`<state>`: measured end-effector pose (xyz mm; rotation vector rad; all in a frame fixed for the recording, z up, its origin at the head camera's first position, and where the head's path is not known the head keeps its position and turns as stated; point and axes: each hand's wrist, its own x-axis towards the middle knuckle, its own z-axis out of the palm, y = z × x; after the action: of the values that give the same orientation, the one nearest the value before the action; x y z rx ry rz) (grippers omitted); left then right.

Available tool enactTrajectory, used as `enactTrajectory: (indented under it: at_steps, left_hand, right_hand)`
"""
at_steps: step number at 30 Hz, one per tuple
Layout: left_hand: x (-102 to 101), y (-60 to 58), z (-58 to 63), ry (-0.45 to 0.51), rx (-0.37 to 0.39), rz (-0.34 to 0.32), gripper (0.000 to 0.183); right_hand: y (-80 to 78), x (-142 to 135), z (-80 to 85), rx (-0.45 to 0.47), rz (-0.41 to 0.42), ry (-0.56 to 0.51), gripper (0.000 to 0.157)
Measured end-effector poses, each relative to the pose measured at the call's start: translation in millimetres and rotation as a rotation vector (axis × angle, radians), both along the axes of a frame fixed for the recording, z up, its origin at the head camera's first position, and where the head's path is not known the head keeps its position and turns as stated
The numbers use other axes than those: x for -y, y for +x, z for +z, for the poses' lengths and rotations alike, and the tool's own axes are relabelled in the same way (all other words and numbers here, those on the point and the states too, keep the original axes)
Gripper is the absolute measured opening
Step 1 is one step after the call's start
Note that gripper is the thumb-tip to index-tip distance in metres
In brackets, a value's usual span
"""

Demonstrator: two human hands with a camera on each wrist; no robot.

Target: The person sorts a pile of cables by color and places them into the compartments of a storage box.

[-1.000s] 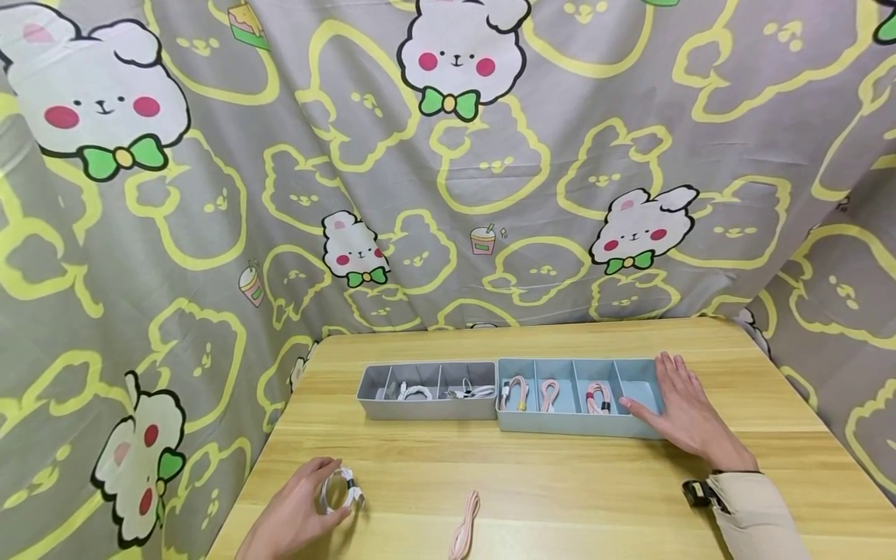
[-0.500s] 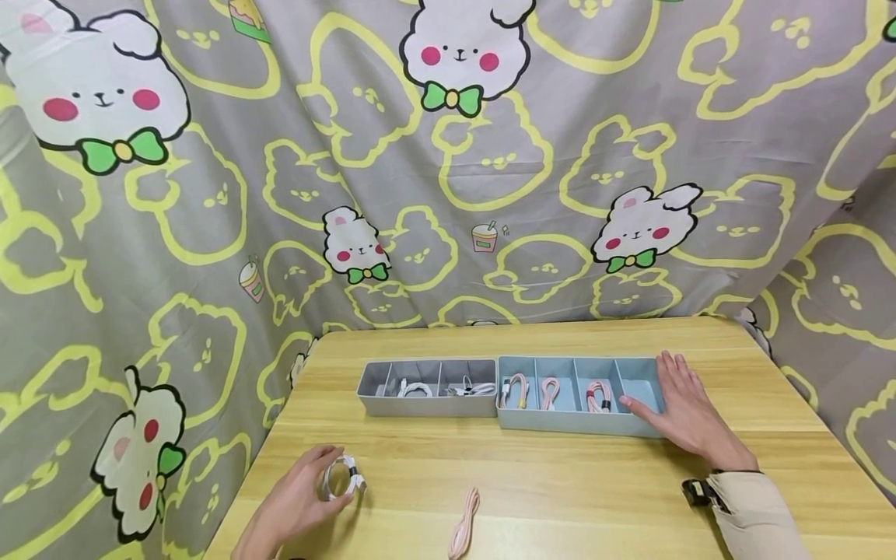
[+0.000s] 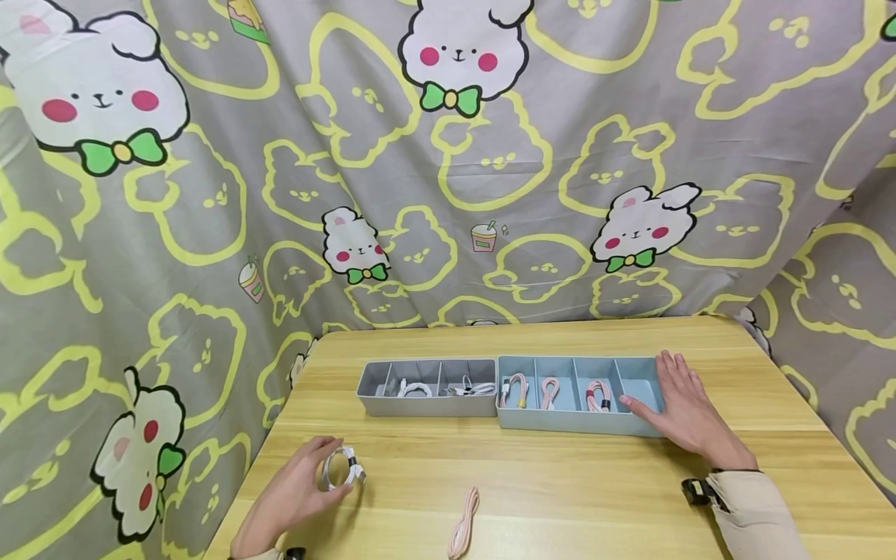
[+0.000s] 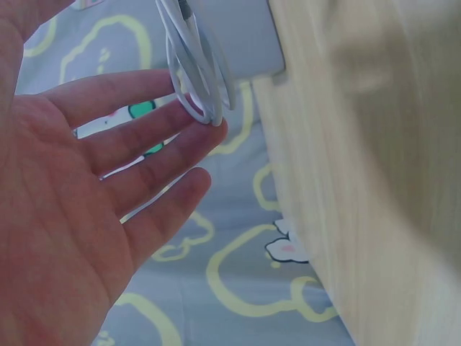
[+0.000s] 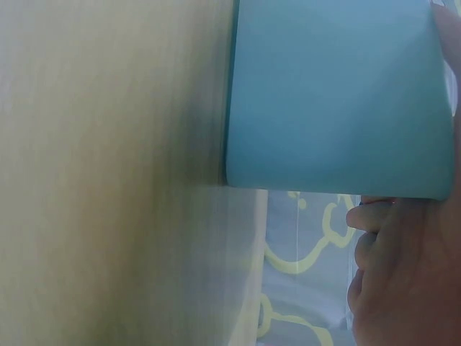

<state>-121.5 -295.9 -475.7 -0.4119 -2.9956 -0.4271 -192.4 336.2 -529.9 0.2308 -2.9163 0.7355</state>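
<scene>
A coiled white cable (image 3: pixel 358 471) with a dark strap is pinched between the thumb and fingers of my left hand (image 3: pixel 290 488), above the left part of the table. In the left wrist view the loops of this cable (image 4: pixel 196 68) hang against the fingertips, the other fingers spread out. My right hand (image 3: pixel 693 416) rests on the right end of the light blue divided box (image 3: pixel 560 421), fingers extended along the end wall and thumb over the rightmost compartment. Seen from the right wrist, that hand (image 5: pixel 410 267) lies along the box's end (image 5: pixel 338 101).
A grey divided box (image 3: pixel 434 407) stands end to end with the blue one and holds white cables (image 3: pixel 418 388). Coiled pink cables (image 3: pixel 551 391) lie in the blue box's compartments. Nearer the front, a folded pink cable (image 3: pixel 463 525) lies on the wooden table (image 3: pixel 560 498). A patterned curtain (image 3: pixel 420 179) hangs behind.
My left hand, holding the white cable, has shifted slightly away from the front of the table. My right hand has stayed on the blue box.
</scene>
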Motion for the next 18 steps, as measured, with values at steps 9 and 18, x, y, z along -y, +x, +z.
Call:
enactTrajectory:
  at_steps: [9,18]
  left_hand:
    - [-1,-8.0,8.6,0.002,-0.024,-0.03,0.073]
    - [-2,-19.7,14.9,-0.016,-0.058,-0.039,0.071]
  right_hand:
    - [0.5,1,1.1,0.02,0.006,0.0,0.11]
    - [0.2,0,0.9,0.016,0.004,0.005,0.111]
